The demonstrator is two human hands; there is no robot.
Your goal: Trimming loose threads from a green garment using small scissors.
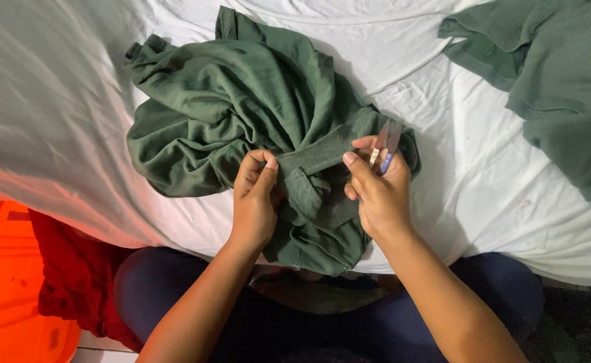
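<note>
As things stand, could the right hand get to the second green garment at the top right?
Probably yes: the right hand has bare white sheet between it and that garment, though it already holds small snips.

Around the work: bedding, spare cloth, plastic

A white sheet (pixel 60 107) covers the surface, creased and rumpled throughout; a second dark green garment (pixel 558 81) lies at the upper right, well apart and spread loosely; red fabric (pixel 73 275) hangs below the sheet's lower left edge; just beside it sits an orange plastic container (pixel 6 282), partly cut off by the frame.
</note>
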